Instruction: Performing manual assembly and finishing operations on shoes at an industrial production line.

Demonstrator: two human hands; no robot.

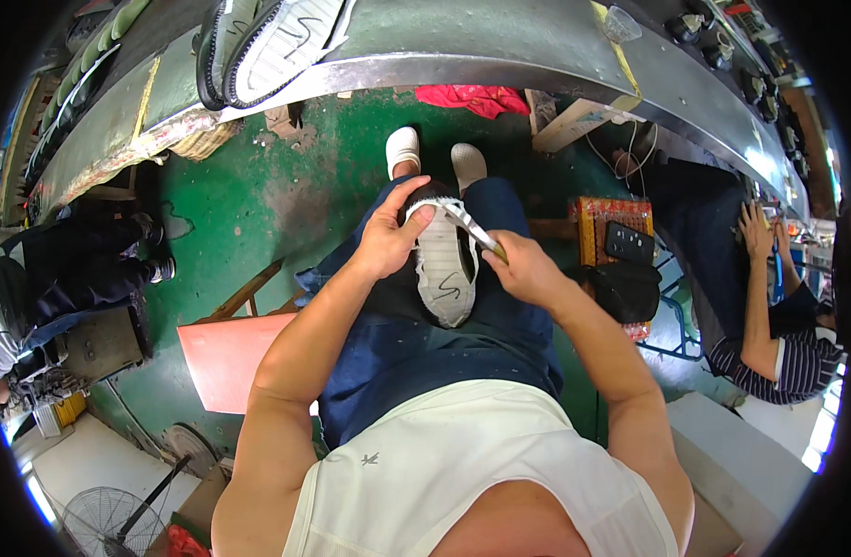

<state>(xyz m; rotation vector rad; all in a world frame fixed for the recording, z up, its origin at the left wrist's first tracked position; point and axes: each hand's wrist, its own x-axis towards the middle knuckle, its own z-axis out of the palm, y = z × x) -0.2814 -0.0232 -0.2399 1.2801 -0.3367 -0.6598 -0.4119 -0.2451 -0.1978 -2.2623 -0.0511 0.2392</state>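
Observation:
Over my lap lies a shoe upper (pixel 447 269) with its pale grey sole side up and a dark curved pen mark on it. Its edge looks ragged and white around the far end. My left hand (pixel 397 230) grips the far left side of the shoe, thumb pressed on the underside near its tip. Closed around the handle of a silver, pincer-like hand tool (pixel 474 228) is my right hand (pixel 526 267). The tool's metal end meets the shoe's far right edge; what its tip grips is too small to make out.
Ahead runs a metal workbench (pixel 500 60) carrying more pale-bottomed shoes (pixel 281 51). A phone (pixel 629 243) and a black pouch (pixel 627 291) rest on a red-orange stand to my right. A co-worker (pixel 769 343) sits beyond. At lower left stand a pink board (pixel 230 362) and a fan (pixel 114 524).

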